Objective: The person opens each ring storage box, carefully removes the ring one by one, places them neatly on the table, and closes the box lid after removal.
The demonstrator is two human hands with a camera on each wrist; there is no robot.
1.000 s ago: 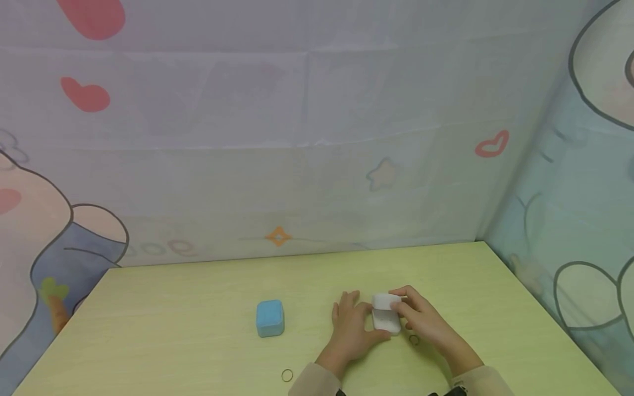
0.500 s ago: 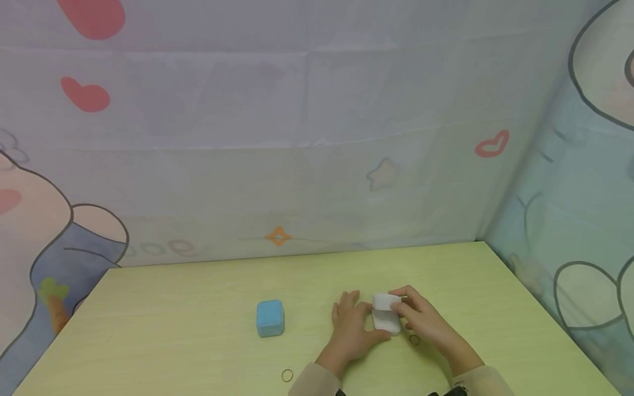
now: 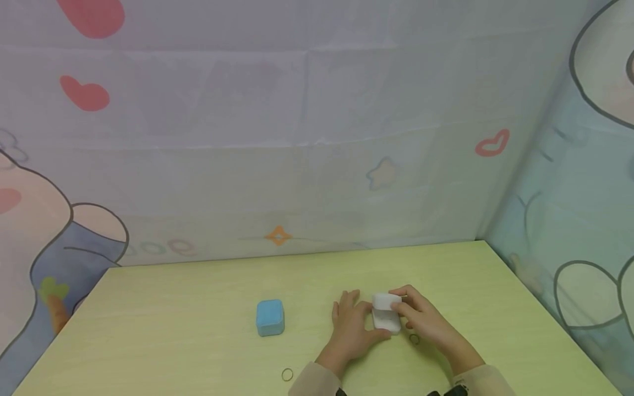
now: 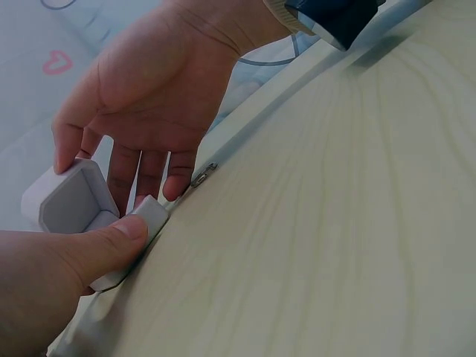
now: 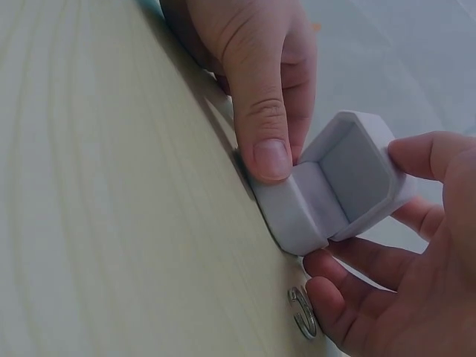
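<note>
A small white ring box [image 3: 387, 321] stands on the table with its lid [image 5: 357, 167] raised; a pale grey lining shows inside. My left hand [image 3: 350, 329] grips the base, its thumb [image 5: 269, 152] pressed on the front edge. With thumb and forefinger my right hand [image 3: 426, 322] pinches the lid from the right side, the other fingers loosely bent beside the base. Just by those fingers lies a metal ring [image 5: 303, 312] with a gap in its band. It also shows in the left wrist view. I see no ring in the box.
A closed blue box [image 3: 269, 318] stands to the left of my hands. Nearer the front edge lies a second thin ring [image 3: 287, 374]. The pale wood-grain table [image 3: 188, 324] meets a printed cloth backdrop [image 3: 223, 192] behind and at the right.
</note>
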